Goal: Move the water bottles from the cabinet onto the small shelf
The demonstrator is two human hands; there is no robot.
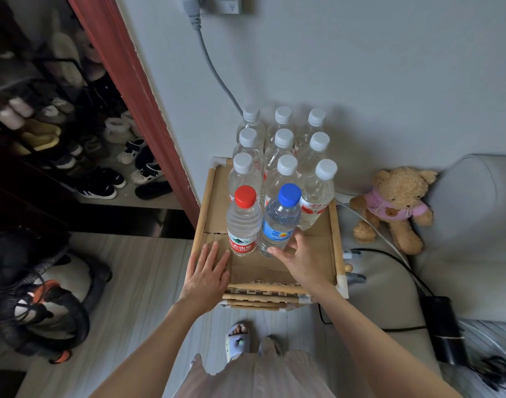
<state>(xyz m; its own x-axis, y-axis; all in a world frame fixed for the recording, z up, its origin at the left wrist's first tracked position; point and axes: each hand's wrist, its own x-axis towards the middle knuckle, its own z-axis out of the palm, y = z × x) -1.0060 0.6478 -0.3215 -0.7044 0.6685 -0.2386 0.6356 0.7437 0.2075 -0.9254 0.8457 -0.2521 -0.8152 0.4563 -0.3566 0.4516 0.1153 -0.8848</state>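
Your right hand point(292, 254) curls round the blue-capped bottle point(280, 219) low down — full, heavy, slick, so grip mid-body — left hand point(208, 271) flat on the small shelf point(336, 239).

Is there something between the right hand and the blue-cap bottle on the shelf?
No. The right hand already touches the blue-cap bottle low on its side, fingers curled round it. The red-cap bottle stands beside it, not between. The left hand lies flat on the shelf.
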